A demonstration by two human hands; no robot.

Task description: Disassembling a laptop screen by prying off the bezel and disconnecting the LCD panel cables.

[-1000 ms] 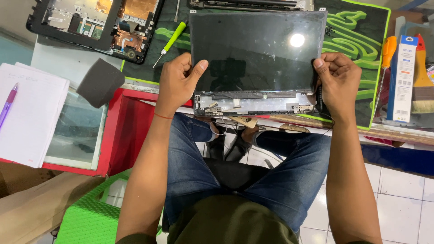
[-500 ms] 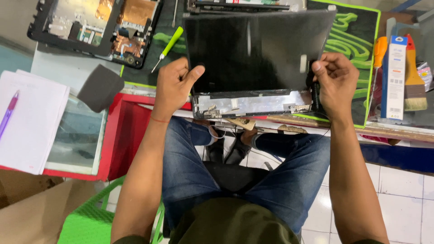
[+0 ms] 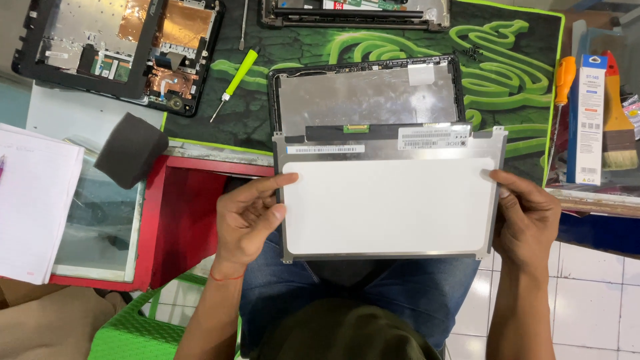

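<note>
A thin laptop screen panel lies flipped towards me, its white back facing up, over my lap. My left hand grips its left edge, thumb on the white surface. My right hand holds its right edge. Just beyond the panel, the black display lid rests on the green and black mat, its silvery inside bare. The panel's top edge with labels and a connector sits against the lid.
An opened laptop base lies at the far left. A green-handled screwdriver rests on the mat. A dark foam block, papers, a red table edge, an orange screwdriver, a blue box and a brush surround me.
The screen panel, earlier lying dark face up in the lid, has been tipped out towards me and now shows its white back. Both hands moved nearer with it.
</note>
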